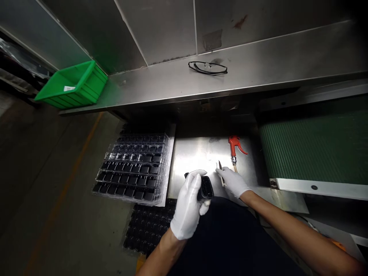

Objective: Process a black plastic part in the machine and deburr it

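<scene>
My left hand [185, 209], in a white glove, is closed around a small black plastic housing [207, 188]. The housing's hollow, rounded-corner face points to the right. To its right, my right hand [235, 182], gloved in white too, pinches a slim pen-like tool [220, 165] with a dark pointed tip. The tool is apart from the housing, and its exact kind cannot be made out. Just beyond my right hand, a red air blow gun [234, 145] lies on the metal worktop [191, 149].
Stacked clear trays [130, 168] of black parts stand at left, with more trays [149, 226] lower down. A green ribbed conveyor belt [310, 145] runs at right. On the steel shelf [149, 86] are eyeglasses [207, 68] and a green bin [92, 82] overhanging its left end.
</scene>
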{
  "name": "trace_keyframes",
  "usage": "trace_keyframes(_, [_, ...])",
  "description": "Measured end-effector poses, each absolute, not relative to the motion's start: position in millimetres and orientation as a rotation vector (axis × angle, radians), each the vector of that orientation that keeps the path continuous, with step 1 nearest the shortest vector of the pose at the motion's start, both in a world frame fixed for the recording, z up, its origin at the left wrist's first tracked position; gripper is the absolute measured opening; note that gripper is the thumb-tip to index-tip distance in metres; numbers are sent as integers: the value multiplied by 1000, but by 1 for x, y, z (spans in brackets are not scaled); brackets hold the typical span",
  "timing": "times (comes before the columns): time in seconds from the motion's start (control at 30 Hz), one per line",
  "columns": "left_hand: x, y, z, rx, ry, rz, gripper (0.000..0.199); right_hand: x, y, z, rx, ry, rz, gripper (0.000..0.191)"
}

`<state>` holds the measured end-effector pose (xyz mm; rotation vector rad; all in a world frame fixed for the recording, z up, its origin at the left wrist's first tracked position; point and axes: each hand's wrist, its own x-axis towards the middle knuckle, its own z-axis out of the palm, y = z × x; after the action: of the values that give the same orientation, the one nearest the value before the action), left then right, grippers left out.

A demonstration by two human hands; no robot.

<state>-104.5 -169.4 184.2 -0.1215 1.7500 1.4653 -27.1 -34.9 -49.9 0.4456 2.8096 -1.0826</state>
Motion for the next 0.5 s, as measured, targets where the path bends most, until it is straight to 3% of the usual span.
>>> trace_keyframes(0.2, [-102, -174, 188, -189, 1742, 1559, 41, -49, -25, -79, 386, 2714, -866, 36])
trace_keyframes(0.3, [-100, -173, 193, -209, 1699, 1599, 38, -65, -25, -85, 438, 2683, -879, 50])
trace_keyframes(0.37, [-100, -172, 197, -210, 1698, 1603, 36, -69, -24, -68, 490, 2737, -965, 54])
trace_keyframes(0.5, [-102, -172, 200, -224, 1790, 1542, 39, -48, -16, 20, 516, 2978, -1344, 39])
